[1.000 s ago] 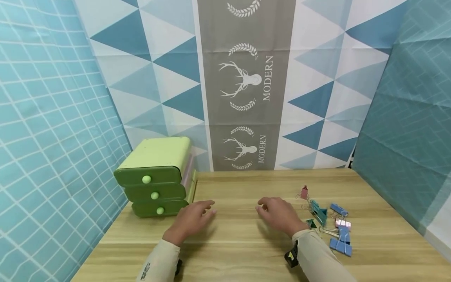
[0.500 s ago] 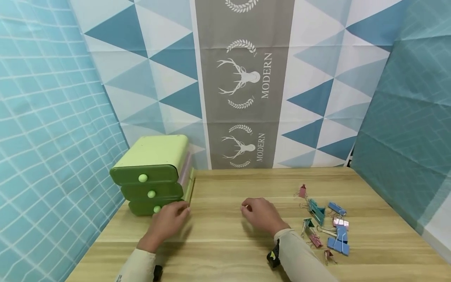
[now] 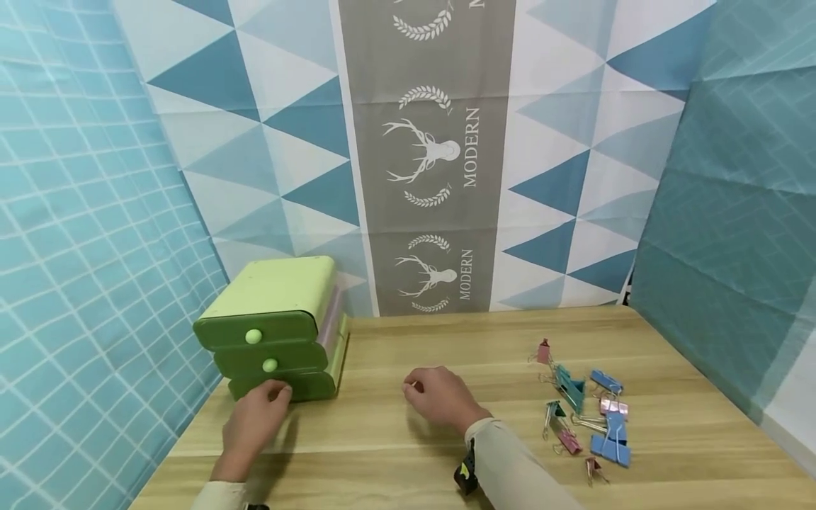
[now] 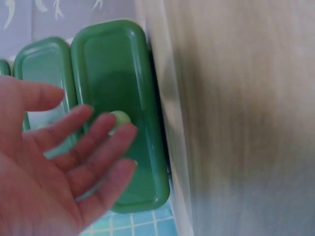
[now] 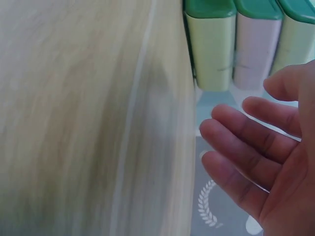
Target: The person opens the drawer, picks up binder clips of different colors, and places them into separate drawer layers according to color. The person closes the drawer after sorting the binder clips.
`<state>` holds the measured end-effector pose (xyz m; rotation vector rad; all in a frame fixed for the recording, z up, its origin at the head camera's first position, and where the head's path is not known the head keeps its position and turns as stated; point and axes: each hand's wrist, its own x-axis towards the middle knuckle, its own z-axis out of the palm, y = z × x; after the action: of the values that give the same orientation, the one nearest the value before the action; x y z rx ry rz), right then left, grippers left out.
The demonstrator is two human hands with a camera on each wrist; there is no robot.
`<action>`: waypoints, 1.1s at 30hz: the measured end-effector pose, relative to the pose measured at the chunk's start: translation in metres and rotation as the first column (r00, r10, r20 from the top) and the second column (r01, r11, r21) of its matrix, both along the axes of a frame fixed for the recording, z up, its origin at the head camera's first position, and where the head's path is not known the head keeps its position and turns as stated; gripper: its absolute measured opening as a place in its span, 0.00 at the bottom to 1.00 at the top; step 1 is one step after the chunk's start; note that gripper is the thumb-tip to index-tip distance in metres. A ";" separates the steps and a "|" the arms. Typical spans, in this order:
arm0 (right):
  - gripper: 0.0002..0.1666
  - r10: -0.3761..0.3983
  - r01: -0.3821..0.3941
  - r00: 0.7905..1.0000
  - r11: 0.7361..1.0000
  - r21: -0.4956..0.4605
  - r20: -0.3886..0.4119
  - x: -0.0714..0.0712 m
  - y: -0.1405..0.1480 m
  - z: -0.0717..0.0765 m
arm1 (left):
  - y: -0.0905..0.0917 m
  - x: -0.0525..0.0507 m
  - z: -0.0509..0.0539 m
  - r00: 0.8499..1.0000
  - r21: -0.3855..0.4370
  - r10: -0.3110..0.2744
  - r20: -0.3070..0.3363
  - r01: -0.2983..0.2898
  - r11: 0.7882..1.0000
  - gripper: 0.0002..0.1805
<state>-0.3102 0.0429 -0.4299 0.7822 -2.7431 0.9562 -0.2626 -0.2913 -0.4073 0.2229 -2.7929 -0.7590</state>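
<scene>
left hand (image 3: 255, 419) is hovering by three green drawers (image 3: 295, 358), right hand (image 3: 443, 398) is hovering over one table (image 3: 376, 471), fingers on both loosely spread

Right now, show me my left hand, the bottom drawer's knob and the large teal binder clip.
Left hand (image 3: 253, 421): head view, back of the hand.
Bottom drawer's knob (image 4: 121, 117): left wrist view, its uncovered upper part.
Large teal binder clip (image 3: 569, 389): head view, middle of its body.

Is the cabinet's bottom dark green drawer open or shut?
Shut: in the right wrist view, the dark green bottom drawer front meets its pale green casing without a visible gap.
</scene>
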 end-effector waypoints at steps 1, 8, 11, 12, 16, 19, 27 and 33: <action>0.15 0.012 -0.012 1.000 1.000 -0.003 0.000 -0.001 -0.004 0.000 | -0.005 0.001 0.000 1.000 0.003 0.015 0.024 -0.015 1.000 0.25; 0.17 0.074 -0.075 0.997 0.997 -0.015 -0.022 -0.003 -0.031 0.000 | -0.030 0.005 0.002 0.988 -0.005 0.109 0.111 -0.109 0.994 0.34; 0.17 0.073 -0.073 0.997 0.997 -0.025 0.001 -0.001 -0.037 0.001 | -0.035 0.004 0.000 0.981 -0.002 0.141 0.130 -0.142 0.990 0.37; 0.17 0.074 -0.074 0.997 0.997 -0.032 0.007 0.000 -0.040 0.001 | -0.036 0.004 -0.001 0.980 0.004 0.152 0.131 -0.154 0.988 0.39; 0.17 0.083 -0.082 0.996 0.996 -0.043 0.026 0.002 -0.048 0.001 | -0.038 0.000 -0.005 0.972 0.042 0.197 0.126 -0.204 0.978 0.47; 0.17 0.094 -0.092 0.994 0.995 -0.025 0.048 0.003 -0.052 0.000 | -0.039 -0.004 -0.008 0.969 0.080 0.211 0.132 -0.222 0.972 0.51; 0.17 0.102 -0.102 0.994 0.995 0.009 0.038 -0.001 -0.059 0.003 | -0.056 -0.011 -0.010 0.972 0.134 0.213 0.100 -0.225 0.965 0.54; 0.20 0.115 -0.115 0.993 0.993 0.016 0.007 -0.001 -0.074 0.011 | -0.066 -0.020 -0.004 0.991 0.307 0.128 0.044 -0.135 0.942 0.51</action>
<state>-0.3110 -0.0309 -0.4189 0.9509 -2.7399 0.9592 -0.2828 -0.3569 -0.4112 0.4717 -2.6338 -1.1648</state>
